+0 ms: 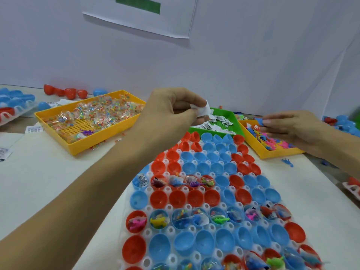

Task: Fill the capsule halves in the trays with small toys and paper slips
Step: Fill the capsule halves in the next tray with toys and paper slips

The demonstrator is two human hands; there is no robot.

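The left hand (171, 109) is raised above the far end of the white capsule tray (169, 208), its thumb and fingers pinching a small folded paper slip (203, 109) just in front of the green bin (232, 115) of slips. The right hand (288, 128) reaches over the yellow toy bin (261, 152), fingertips pinching a small blue toy (260, 121). In the tray, red and blue capsule halves (194, 198) sit open; several rows hold toys and slips, others are unfilled.

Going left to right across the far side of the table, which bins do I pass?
Yellow bin of candy packets → green bin of paper slips → yellow bin of small toys.
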